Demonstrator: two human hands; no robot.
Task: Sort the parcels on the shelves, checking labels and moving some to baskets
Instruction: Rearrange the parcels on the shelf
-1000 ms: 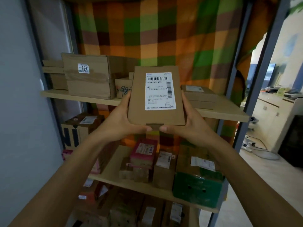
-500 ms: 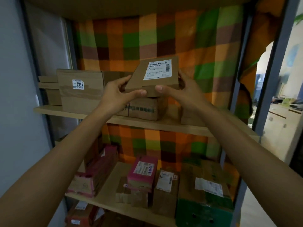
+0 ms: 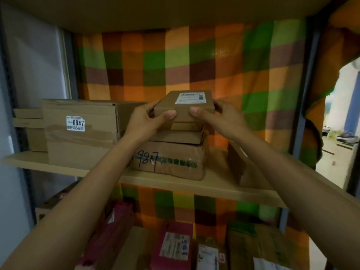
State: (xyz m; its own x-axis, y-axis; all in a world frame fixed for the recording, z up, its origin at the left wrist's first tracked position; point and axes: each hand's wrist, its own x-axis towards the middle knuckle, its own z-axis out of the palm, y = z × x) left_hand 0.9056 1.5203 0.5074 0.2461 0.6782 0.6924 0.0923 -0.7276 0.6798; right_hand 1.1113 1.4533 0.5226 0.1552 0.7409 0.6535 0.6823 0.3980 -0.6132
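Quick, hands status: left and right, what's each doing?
Left hand: holding the small box by its left end.
Right hand: holding the same box by its right end.

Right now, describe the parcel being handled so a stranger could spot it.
Start at the upper shelf before the checked curtain. At its middle a stack rises from the parcel scrawled 987. Topmost is the small flat box, white label on its top face, the only one held by left hand and right hand.
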